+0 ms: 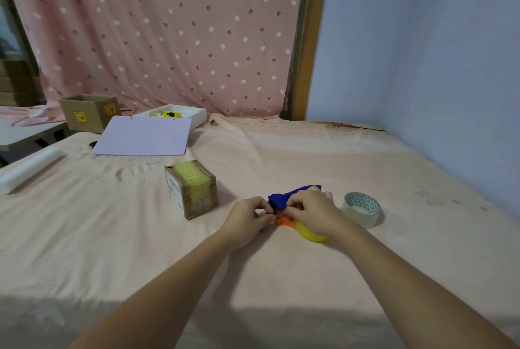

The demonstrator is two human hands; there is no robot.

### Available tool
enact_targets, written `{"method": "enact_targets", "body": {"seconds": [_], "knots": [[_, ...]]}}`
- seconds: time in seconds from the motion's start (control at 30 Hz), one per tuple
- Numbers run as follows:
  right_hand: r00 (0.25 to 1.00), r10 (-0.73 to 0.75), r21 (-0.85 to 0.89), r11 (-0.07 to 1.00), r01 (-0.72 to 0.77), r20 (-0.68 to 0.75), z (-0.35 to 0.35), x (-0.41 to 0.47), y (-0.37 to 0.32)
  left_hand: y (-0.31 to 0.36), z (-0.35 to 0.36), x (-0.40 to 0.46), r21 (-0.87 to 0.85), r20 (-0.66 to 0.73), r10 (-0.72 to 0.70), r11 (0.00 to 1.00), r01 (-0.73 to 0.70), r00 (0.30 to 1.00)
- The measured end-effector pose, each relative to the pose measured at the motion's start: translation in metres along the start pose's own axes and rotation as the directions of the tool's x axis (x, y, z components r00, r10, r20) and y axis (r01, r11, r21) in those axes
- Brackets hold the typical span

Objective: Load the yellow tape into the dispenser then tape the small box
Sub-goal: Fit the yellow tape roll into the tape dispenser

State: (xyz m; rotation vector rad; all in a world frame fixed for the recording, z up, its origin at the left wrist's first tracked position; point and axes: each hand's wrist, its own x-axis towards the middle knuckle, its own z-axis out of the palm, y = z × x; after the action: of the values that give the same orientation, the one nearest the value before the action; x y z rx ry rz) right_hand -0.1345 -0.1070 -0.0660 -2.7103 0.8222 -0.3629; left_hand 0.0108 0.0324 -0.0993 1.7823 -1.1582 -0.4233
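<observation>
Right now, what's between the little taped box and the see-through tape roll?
In the head view, the blue tape dispenser with its yellow tape, gripped by the left hand and right hand, lies between the small box and the clear tape roll.

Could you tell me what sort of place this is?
Probably a home packing spot: a cloth-covered table against a dotted curtain, with a small box, a clear tape roll and both hands on a tape dispenser.
</observation>
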Motion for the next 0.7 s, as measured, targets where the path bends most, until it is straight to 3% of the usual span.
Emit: {"method": "enact_targets", "body": {"seconds": [0.23,0.37,0.57,0.7], "knots": [[1.0,0.005,0.015,1.0,-0.005,0.001,0.002,0.002,0.004,0.004,0.005,0.001,-0.052,-0.055,-0.052,0.997,0.049,0.997],[0.999,-0.038,0.017,0.999,0.038,0.015,-0.002,0.002,0.002,0.007,0.011,0.004,0.036,-0.157,-0.027,0.999,0.033,0.987],[0.998,-0.062,0.018,0.998,0.061,0.017,-0.009,0.0,0.003,0.002,0.011,0.008,0.082,-0.142,0.016,0.997,-0.004,0.99],[1.0,-0.016,-0.17,0.985,0.02,0.024,-0.023,-0.003,0.001,-0.001,0.011,0.008,0.125,-0.116,0.056,0.991,-0.042,0.992]]}}
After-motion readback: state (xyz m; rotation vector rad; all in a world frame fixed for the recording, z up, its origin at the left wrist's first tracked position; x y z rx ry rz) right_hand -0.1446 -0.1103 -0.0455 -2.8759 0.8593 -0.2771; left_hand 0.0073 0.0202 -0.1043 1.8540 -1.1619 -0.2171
